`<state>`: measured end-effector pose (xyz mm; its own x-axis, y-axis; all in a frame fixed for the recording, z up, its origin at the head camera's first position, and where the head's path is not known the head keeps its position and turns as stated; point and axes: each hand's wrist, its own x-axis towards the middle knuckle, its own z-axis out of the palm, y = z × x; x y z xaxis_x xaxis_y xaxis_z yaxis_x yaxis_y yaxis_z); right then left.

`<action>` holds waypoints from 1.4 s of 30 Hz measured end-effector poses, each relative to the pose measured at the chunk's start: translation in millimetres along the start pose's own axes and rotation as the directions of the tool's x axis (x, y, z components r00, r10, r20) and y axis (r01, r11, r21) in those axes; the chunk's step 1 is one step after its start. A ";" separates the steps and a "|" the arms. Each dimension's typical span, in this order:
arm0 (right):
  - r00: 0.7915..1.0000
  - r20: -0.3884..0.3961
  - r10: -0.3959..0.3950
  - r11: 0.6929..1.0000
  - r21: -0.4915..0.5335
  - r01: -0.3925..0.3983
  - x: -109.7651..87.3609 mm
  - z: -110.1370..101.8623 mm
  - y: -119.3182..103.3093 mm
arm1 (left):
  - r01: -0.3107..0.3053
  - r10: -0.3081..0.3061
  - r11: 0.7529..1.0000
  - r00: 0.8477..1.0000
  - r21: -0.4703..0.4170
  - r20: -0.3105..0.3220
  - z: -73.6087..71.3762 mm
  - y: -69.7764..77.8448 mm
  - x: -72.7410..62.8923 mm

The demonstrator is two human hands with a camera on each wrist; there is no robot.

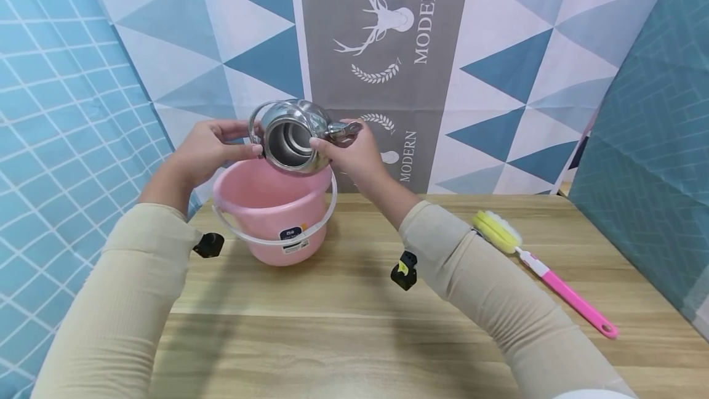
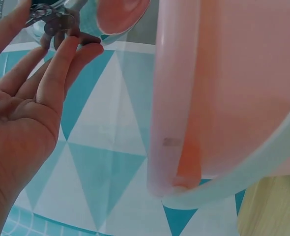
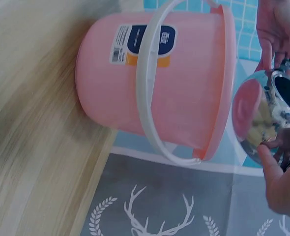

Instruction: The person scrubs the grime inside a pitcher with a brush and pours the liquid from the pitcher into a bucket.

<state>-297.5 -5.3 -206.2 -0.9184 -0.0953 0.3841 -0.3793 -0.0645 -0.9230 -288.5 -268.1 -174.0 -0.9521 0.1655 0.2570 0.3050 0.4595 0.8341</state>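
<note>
A shiny metal kettle [image 1: 317, 117] without a lid is held in the air over the back of a pink bucket [image 1: 279, 215], tipped so its round mouth faces me. My left hand [image 1: 205, 151] pinches the kettle at the base of its hoop handle [image 1: 252, 123], thumb in front. On the other side, my right hand [image 1: 359, 156] grips the spout [image 1: 338, 132], its thumb against the body near the mouth. The left wrist view shows the left fingertips at the metal handle joint [image 2: 61, 22]. Mirrored pink shows on the kettle's side [image 3: 247, 108] in the right wrist view.
The bucket stands on a wood-grain table [image 1: 332, 337], its white handle [image 1: 332, 196] hanging down the front. At the right lies a yellow-and-white sponge brush [image 1: 498, 233] with a pink handle [image 1: 578, 300]. Patterned sheets [image 1: 382, 91] line the back and sides.
</note>
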 end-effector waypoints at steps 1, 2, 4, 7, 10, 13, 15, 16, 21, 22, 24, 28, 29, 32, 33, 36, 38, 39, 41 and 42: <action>1.000 -0.003 0.017 1.000 0.006 -0.017 -1.3 -0.1 -1.2 | 0.004 -0.003 0.999 1.000 -0.054 0.008 0.8 0.9 0.3; 0.999 0.002 0.032 0.999 0.024 -0.032 -2.7 -0.3 -2.6 | 0.009 -0.007 0.994 1.000 -0.109 0.018 1.7 2.2 0.7; 0.998 0.006 0.060 0.997 0.046 -0.060 -5.1 -1.5 -5.1 | 0.022 -0.013 0.978 0.999 -0.208 0.042 3.6 5.5 1.3; 0.996 0.001 0.092 0.993 0.080 -0.092 -8.4 -4.3 -9.0 | 0.044 -0.027 0.968 0.997 -0.249 0.071 6.6 11.4 1.6; 0.992 -0.013 0.124 0.987 0.106 -0.122 -11.5 -7.9 -11.6 | 0.062 -0.048 0.979 0.996 -0.195 0.076 10.2 16.9 0.8; 0.987 -0.031 0.159 0.980 0.124 -0.154 -14.4 -12.1 -13.3 | 0.082 -0.072 0.984 0.995 -0.159 0.068 15.2 21.4 0.0; 0.981 -0.049 0.185 0.975 0.136 -0.177 -15.9 -15.9 -14.1 | 0.088 -0.079 0.985 0.995 -0.149 0.062 20.2 24.2 0.2; 0.979 -0.060 0.194 0.974 0.134 -0.185 -16.5 -18.1 -14.4 | 0.088 -0.080 0.986 0.995 -0.144 0.059 23.2 25.5 0.5; 0.967 -0.116 0.228 0.972 0.091 -0.219 -19.8 -31.3 -16.5 | 0.080 -0.075 0.991 0.996 -0.107 0.043 42.0 34.0 2.2; 0.965 -0.118 0.234 0.971 0.086 -0.224 -20.9 -33.9 -17.1 | 0.079 -0.075 0.991 0.996 -0.107 0.040 46.1 35.6 2.4; 0.961 -0.115 0.250 0.967 0.089 -0.240 -23.1 -39.4 -17.9 | 0.080 -0.077 0.991 0.996 -0.110 0.034 54.0 38.6 2.3; 0.954 -0.091 0.286 0.955 0.107 -0.276 -29.2 -51.1 -19.3 | 0.092 -0.090 0.989 0.996 -0.114 0.028 68.2 41.6 1.6; 0.952 -0.086 0.295 0.952 0.108 -0.286 -30.6 -54.5 -19.2 | 0.098 -0.095 0.989 0.995 -0.110 0.026 71.3 41.9 1.3; 0.944 -0.075 0.320 0.946 0.089 -0.313 -36.4 -64.6 -19.1 | 0.116 -0.114 0.989 0.993 -0.094 0.029 80.7 42.4 1.0; 0.942 -0.072 0.329 0.943 0.082 -0.323 -38.4 -68.0 -18.8 | 0.122 -0.119 0.988 0.992 -0.090 0.033 84.0 42.7 0.8; 0.933 -0.068 0.354 0.934 0.069 -0.350 -44.6 -77.7 -17.8 | 0.145 -0.142 0.986 0.989 -0.083 0.041 94.4 44.0 0.8; 0.926 -0.067 0.371 0.928 0.068 -0.366 -48.6 -84.0 -16.9 | 0.158 -0.153 0.984 0.986 -0.082 0.063 101.5 44.8 0.7; 0.924 -0.065 0.377 0.925 0.073 -0.373 -50.3 -86.7 -16.5 | 0.163 -0.158 0.984 0.985 -0.075 0.071 104.7 45.0 0.4; 0.921 -0.065 0.385 0.922 0.077 -0.380 -53.7 -91.7 -15.5 | 0.163 -0.157 0.984 0.983 -0.069 0.094 110.9 44.9 0.0; 0.918 -0.065 0.390 0.920 0.081 -0.385 -55.1 -93.9 -15.0 | 0.162 -0.155 0.985 0.982 -0.064 0.105 113.7 44.7 -0.2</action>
<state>-251.8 94.2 -215.7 -0.9988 -0.0478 -0.0088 0.0136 -0.1028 -0.9946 -272.4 -148.3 -192.2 -0.9805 0.1830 0.0717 0.1445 0.4239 0.8941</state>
